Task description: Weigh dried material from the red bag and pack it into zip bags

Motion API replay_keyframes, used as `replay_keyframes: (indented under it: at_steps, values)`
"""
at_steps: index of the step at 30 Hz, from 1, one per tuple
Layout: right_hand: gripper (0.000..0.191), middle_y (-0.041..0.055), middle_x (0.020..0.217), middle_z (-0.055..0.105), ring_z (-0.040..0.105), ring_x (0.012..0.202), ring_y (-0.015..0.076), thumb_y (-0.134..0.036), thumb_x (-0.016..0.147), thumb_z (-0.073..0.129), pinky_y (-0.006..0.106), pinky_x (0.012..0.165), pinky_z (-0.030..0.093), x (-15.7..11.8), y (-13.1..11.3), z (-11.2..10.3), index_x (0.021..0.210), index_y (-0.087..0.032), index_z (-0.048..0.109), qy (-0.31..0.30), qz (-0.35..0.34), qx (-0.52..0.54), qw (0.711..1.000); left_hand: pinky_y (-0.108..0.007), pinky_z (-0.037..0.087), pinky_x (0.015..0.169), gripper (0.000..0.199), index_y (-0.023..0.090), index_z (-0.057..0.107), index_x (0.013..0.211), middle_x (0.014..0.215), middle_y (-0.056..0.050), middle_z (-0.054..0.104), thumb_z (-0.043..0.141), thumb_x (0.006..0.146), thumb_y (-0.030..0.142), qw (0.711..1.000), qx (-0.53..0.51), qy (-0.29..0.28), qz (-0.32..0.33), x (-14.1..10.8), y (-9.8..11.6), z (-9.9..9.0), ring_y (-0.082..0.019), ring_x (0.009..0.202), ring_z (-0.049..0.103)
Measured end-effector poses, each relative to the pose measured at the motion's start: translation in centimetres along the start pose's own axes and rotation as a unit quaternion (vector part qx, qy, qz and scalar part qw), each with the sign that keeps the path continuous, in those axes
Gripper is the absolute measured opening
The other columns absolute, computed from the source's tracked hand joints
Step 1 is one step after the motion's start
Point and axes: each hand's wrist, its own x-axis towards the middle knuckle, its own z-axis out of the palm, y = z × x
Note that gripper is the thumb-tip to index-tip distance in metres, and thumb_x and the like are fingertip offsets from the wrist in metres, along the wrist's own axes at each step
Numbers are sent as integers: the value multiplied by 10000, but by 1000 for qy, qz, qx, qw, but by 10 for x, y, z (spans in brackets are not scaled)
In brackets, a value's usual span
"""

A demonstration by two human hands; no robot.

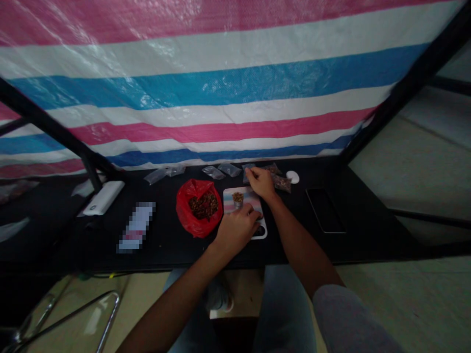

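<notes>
A small kitchen scale (230, 192) with a pale, shiny platform lies in front of me. A little metal cup (237, 204) filled with brown, grain-like pieces stands on it. My left hand (237, 227) hovers over or rests on the scale's near part, its fingers bent and slightly apart, with nothing visible in them. Beyond the scale, my right hand (262, 181) has its fingers curled together at a small clear plastic bag (248, 171), apparently pinching it. Left of the scale, a red plastic bag (187, 215) sits open, with more brown pieces (204, 205) inside.
Clear bags (230, 169) lie along the back of the black table (287, 245). Filled bags (282, 183) and a white round object (293, 177) are behind my right hand. A dark tablet-like device (325, 210) lies right; a blurred-out phone-shaped object (137, 226) and white box (104, 198) lie left.
</notes>
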Motion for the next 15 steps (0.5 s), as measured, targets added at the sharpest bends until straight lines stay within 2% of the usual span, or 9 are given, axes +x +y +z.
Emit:
replay_keyframes:
  at_steps: [5, 15]
  values:
    - [465, 13, 598, 587, 524, 591, 172, -492, 1005, 491, 312, 606, 338, 0, 0, 0, 639, -221, 583, 0, 2, 13, 1000, -288, 530, 679, 313, 252, 720, 1170, 1181, -90, 693, 438, 1086, 359, 1000, 4, 0, 6, 3, 1, 2, -211, 942, 708]
    - [470, 13, 616, 576, 522, 615, 170, -495, 1011, 478, 308, 612, 331, 0, -3, -2, 638, -223, 563, -11, 17, 5, 1000, -318, 506, 625, 303, 248, 740, 1177, 1095, -70, 717, 475, 1065, 343, 1000, 4, -18, 22, -12, -3, 1, -239, 869, 730]
